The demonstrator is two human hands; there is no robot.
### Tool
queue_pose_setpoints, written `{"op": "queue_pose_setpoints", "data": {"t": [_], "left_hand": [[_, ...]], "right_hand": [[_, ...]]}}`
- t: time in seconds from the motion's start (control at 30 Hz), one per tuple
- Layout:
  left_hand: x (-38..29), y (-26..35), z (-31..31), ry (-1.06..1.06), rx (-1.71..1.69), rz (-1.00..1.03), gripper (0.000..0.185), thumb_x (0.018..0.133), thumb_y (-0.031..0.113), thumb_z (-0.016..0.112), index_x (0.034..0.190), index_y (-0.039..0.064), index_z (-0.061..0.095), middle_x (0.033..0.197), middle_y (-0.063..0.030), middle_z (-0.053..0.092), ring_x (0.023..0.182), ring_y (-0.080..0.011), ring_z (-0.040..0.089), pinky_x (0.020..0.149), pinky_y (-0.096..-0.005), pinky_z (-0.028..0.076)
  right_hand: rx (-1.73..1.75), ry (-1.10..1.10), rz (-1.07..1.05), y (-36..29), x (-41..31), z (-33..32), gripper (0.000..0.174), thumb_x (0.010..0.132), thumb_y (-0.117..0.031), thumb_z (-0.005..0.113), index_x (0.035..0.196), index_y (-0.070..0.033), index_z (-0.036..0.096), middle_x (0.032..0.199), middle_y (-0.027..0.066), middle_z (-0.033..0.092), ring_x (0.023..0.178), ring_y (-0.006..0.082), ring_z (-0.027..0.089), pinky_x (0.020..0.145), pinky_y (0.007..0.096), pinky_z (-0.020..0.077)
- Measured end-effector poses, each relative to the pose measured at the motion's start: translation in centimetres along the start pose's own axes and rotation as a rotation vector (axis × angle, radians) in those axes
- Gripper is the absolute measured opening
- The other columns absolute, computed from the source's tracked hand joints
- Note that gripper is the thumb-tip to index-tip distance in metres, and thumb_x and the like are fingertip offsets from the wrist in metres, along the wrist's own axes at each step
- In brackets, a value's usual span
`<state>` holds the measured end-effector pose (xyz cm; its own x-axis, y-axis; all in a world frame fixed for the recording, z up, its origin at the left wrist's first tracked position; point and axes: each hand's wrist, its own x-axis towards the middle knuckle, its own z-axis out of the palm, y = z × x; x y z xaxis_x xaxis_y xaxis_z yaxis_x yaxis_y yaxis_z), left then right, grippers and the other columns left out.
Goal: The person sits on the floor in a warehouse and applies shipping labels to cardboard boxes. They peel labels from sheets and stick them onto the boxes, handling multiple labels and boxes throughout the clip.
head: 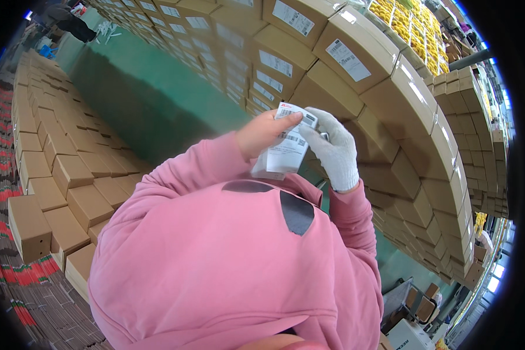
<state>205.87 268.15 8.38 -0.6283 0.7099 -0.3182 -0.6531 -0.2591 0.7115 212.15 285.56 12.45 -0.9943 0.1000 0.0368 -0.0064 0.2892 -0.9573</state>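
My bare left hand (267, 131) holds a stack of white printed shipping labels (287, 151) in front of my chest, its thumb lying across the upper part. My right hand (334, 148), in a white knitted glove, has its fingers at the labels' right edge, and a small dark object shows between its fingers. Beyond the hands rises a wall of stacked cardboard boxes (332, 89). Several of these boxes bear a white label (348, 60) on the side facing me. The lower part of the stack of labels hangs close to my pink sweatshirt.
More stacked cardboard boxes (89, 203) stand at the left, with bundled flattened cartons (48, 310) beside them. A green floor aisle (153, 78) runs between the stacks. A person (72, 24) stands at its far end. Yellow netted goods (409, 33) lie at the upper right.
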Motion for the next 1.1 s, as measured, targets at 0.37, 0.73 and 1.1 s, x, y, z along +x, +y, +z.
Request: {"op": "queue_pose_setpoints", "data": {"t": [0.37,0.73,1.1], "left_hand": [[1.6,0.2,-2.9,-0.072,-0.040,-0.079,0.049,0.106,0.044,0.041,0.121,0.001,0.060,0.110,-0.0099,0.068,0.093,-0.0170,0.067,0.082,-0.0290,0.054],[5.2,2.2,-2.4,-0.126,0.054,-0.024,0.040,0.104,0.042,0.047,0.116,0.006,0.060,0.103,-0.0120,0.069,0.096,-0.0205,0.070,0.076,-0.0305,0.059],[2.6,3.5,2.6,-0.358,0.311,0.023,0.042,0.095,0.029,0.069,0.123,0.000,0.061,0.111,-0.0062,0.067,0.101,-0.0122,0.062,0.090,-0.0283,0.050]], "right_hand": [[0.671,0.515,0.024,-2.2,1.4,-6.2,0.020,0.093,-0.012,0.068,0.110,-0.001,0.067,0.085,0.0030,0.066,0.056,0.0053,0.052,0.049,0.0197,0.0423],[0.360,0.131,0.088,-4.0,4.0,-10.7,0.024,0.097,-0.019,0.062,0.109,0.001,0.065,0.077,0.0008,0.064,0.062,0.0071,0.058,0.052,0.0200,0.0432],[-0.049,0.362,0.217,0.8,5.9,-7.6,0.018,0.093,-0.020,0.066,0.090,-0.002,0.070,0.065,-0.0032,0.058,0.051,0.0036,0.049,0.046,0.0205,0.0390]]}}
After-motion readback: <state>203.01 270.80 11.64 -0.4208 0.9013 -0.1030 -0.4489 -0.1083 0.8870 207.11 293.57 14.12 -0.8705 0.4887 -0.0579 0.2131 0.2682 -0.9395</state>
